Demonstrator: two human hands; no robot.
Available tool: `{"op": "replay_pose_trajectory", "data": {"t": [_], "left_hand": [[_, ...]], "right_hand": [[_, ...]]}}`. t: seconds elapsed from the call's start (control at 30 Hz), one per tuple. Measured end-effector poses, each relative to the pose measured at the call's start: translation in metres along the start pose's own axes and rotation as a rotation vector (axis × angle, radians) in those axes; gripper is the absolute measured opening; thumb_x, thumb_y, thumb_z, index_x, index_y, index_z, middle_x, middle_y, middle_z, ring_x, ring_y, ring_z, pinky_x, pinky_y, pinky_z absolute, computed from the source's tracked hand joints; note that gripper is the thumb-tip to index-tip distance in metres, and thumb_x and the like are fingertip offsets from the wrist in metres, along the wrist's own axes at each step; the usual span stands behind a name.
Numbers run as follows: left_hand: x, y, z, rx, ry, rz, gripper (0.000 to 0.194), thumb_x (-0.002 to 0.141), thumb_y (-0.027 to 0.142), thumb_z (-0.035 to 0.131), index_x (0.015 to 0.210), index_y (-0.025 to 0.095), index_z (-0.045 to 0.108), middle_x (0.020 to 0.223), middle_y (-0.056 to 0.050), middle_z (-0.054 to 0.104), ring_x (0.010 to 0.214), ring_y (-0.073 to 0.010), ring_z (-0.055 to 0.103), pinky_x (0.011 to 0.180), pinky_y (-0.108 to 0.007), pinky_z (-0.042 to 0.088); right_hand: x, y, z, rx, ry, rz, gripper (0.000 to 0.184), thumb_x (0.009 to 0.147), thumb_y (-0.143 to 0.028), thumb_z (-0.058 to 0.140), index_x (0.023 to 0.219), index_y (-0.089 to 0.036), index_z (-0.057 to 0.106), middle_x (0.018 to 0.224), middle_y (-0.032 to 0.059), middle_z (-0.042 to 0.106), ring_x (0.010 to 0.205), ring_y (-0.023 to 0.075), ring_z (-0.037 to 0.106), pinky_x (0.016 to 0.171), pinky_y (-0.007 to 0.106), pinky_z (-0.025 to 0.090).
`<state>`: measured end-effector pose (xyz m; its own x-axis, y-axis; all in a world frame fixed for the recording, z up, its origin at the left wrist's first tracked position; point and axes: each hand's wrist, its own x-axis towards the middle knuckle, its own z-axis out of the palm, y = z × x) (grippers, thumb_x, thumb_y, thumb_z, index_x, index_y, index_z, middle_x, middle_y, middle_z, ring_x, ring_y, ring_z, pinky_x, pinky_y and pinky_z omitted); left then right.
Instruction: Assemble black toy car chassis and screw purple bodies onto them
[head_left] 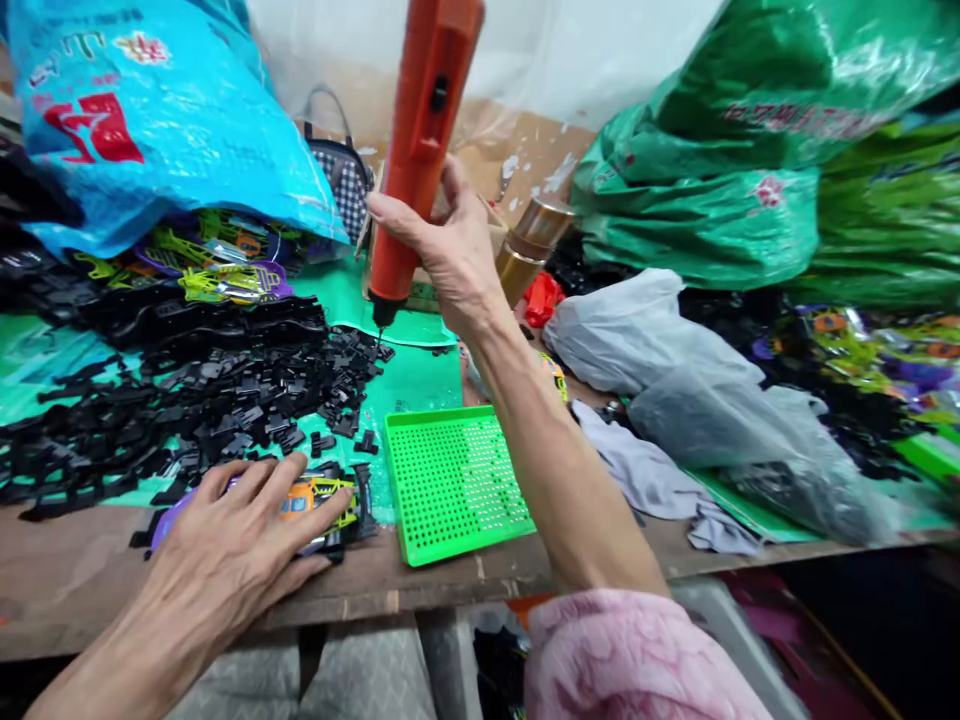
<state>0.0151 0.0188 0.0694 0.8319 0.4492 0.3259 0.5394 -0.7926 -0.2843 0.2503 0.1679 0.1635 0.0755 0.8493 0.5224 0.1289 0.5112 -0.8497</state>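
Note:
My right hand (461,245) is wrapped round a red electric screwdriver (420,130), held nearly upright with its bit pointing down near the edge of a pile of small black plastic parts (262,390). At the table's front edge, my left hand (240,530) lies over a toy car (304,497) in purple, orange and yellow, its fingers and thumb gripping the body. Much of the car is hidden under that hand. Between my hands sits a green perforated tray (442,480) with small shiny bits over its right half; my right forearm covers its right side.
A blue sack (180,130) spills colourful toy parts at the back left. Green sacks (705,180) stand back right. A grey plastic bag (660,340) and a grey cloth (645,460) lie to the right. A gold-brown cylinder (532,245) stands behind my right wrist.

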Motion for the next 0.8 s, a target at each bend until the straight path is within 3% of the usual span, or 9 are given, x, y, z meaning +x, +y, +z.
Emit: {"op": "replay_pose_trajectory", "data": {"t": [0.07,0.17,0.27,0.37,0.57,0.67,0.8], "left_hand": [[-0.003,0.0,0.001,0.022,-0.03,-0.004,0.036,0.08,0.03,0.065,0.116,0.032,0.068,0.105,-0.018,0.066,0.083,-0.0308,0.062,0.065,-0.043,0.052],[-0.009,0.0,0.006,0.041,-0.044,-0.032,0.033,0.089,0.032,0.051,0.119,0.034,0.064,0.11,-0.017,0.064,0.088,-0.0311,0.061,0.068,-0.043,0.049],[-0.01,0.003,0.012,0.018,-0.043,-0.033,0.037,0.09,0.034,0.051,0.125,0.034,0.06,0.116,-0.018,0.061,0.092,-0.0334,0.06,0.069,-0.044,0.047],[-0.002,0.01,0.016,-0.046,0.017,-0.054,0.037,0.089,0.033,0.052,0.125,0.032,0.061,0.115,-0.019,0.062,0.092,-0.0342,0.06,0.069,-0.045,0.047],[0.015,0.021,0.016,-0.105,0.11,-0.092,0.036,0.091,0.033,0.044,0.118,0.028,0.067,0.107,-0.021,0.063,0.086,-0.035,0.059,0.066,-0.046,0.045],[0.015,0.021,0.015,-0.106,0.099,-0.091,0.038,0.092,0.035,0.041,0.117,0.027,0.068,0.104,-0.021,0.064,0.083,-0.0351,0.06,0.063,-0.045,0.045],[0.013,0.02,0.015,-0.108,0.094,-0.084,0.036,0.091,0.035,0.044,0.116,0.026,0.068,0.104,-0.022,0.064,0.085,-0.0356,0.059,0.063,-0.047,0.047]], "right_hand": [[-0.002,-0.008,0.005,-0.012,-0.018,-0.087,0.054,0.053,-0.046,0.079,0.095,-0.032,0.049,0.084,-0.0127,0.067,0.082,0.0121,0.06,0.075,0.027,0.056],[-0.019,-0.028,0.003,-0.017,0.022,-0.149,0.043,0.058,-0.025,0.073,0.09,-0.032,0.045,0.075,-0.0141,0.061,0.067,0.0106,0.057,0.063,0.025,0.056],[-0.048,-0.052,-0.01,0.002,0.011,-0.066,0.035,0.062,-0.02,0.066,0.087,-0.032,0.045,0.068,-0.0113,0.057,0.056,0.0126,0.056,0.054,0.029,0.055],[-0.081,-0.065,-0.027,0.024,0.023,0.035,0.038,0.058,-0.02,0.07,0.088,-0.029,0.048,0.068,-0.0078,0.059,0.057,0.0168,0.061,0.054,0.034,0.056],[-0.134,-0.049,-0.047,-0.081,0.166,0.184,0.024,0.069,-0.032,0.077,0.081,-0.022,0.06,0.061,-0.0043,0.062,0.048,0.0153,0.059,0.049,0.033,0.051],[-0.143,-0.039,-0.051,-0.049,0.278,0.154,0.033,0.069,-0.033,0.079,0.095,-0.022,0.062,0.063,-0.0047,0.065,0.051,0.0174,0.064,0.052,0.034,0.054],[-0.143,-0.034,-0.053,-0.087,0.369,0.079,0.031,0.068,-0.034,0.079,0.092,-0.021,0.064,0.063,-0.0058,0.064,0.046,0.015,0.062,0.046,0.03,0.05]]}}
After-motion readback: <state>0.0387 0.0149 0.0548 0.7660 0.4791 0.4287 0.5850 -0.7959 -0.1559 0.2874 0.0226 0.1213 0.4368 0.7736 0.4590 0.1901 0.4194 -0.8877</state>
